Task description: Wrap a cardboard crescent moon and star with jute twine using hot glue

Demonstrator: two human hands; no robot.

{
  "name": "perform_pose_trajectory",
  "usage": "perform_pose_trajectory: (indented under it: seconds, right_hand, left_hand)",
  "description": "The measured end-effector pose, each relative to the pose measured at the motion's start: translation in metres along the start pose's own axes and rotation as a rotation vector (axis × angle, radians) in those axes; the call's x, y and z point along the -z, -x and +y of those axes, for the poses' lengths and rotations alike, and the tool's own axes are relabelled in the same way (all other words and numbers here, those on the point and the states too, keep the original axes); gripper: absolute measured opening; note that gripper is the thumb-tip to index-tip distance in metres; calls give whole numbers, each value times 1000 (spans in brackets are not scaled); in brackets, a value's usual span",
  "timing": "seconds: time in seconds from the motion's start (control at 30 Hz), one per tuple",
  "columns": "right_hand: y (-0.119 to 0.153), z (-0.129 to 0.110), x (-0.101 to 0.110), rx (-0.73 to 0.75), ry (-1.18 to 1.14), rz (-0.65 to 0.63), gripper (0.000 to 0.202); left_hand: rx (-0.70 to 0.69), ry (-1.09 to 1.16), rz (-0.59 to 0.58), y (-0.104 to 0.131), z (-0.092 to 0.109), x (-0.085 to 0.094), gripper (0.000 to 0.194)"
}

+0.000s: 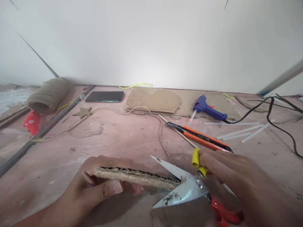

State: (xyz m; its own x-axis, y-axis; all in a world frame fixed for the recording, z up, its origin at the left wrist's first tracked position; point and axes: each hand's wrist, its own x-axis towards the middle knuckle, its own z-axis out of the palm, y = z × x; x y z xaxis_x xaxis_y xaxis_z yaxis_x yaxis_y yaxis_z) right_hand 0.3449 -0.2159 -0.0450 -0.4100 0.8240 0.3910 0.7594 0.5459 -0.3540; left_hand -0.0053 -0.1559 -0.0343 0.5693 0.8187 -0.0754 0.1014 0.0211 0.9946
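Between the thumb and fingers of my left hand (pixel 101 183) is a cardboard piece (pixel 137 177) with its corrugated edge facing up and twine along its side. Over at the right, my right hand (pixel 232 176) is closed on scissors (pixel 187 189) with red handles and a yellow-wrapped part near the pivot. The scissor blades are spread apart, with the right end of the cardboard piece between them. A strand of twine (pixel 161 135) runs from behind the blades back across the table to the left.
A twine roll (pixel 50 94) and cardboard star (pixel 82 112) lie left, near a phone (pixel 104 96). Cardboard sheets (pixel 153 99) are at the back. Rightward are a blue glue gun (pixel 208 108) with its cord, glue sticks (pixel 241 134), an orange cutter (pixel 201 137) and a wooden stick (pixel 186 137).
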Motion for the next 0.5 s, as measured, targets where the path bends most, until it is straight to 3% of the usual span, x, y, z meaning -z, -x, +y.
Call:
perform_pose_trajectory:
  seconds: [0.1,0.2,0.4,0.5]
  right_hand:
    - [-15,-7,1,35,-127,-154,21]
    - [-23,-9,1,66,-181,-242,22]
    - [-17,-1,-6,132,-131,-227,16]
    - [-15,0,-8,165,-67,-159,22]
  left_hand:
    - [-21,72,38,-1,-1,-3,26]
    - [-17,104,37,-1,-2,-6,21]
    - [3,221,-28,-4,-3,-11,28]
    - [-7,134,-21,-4,-3,-9,33]
